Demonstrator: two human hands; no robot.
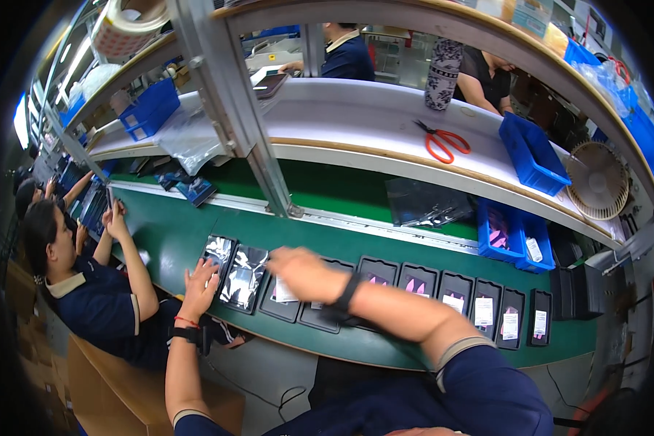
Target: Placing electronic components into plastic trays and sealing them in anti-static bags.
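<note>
My left hand (200,283) has its fingers spread beside the two leftmost black trays, with nothing visible in it. A shiny silver packet (245,280) covers the inside of one of these trays, just right of the hand. Another silver packet (219,248) lies in the tray at the far left end. Over the neighbouring trays reaches my right hand (298,273), smeared by motion, so its fingers and anything in them cannot be made out. A black tray (277,309) holding a white label shows partly beneath that hand.
Several black trays with white labels and pink pieces, such as one tray (511,327), continue rightward along the green table (171,251). Blue bins (503,243) stand behind them. Orange-handled scissors (443,142) and a patterned bottle (443,75) are on the shelf. A co-worker (87,283) sits left.
</note>
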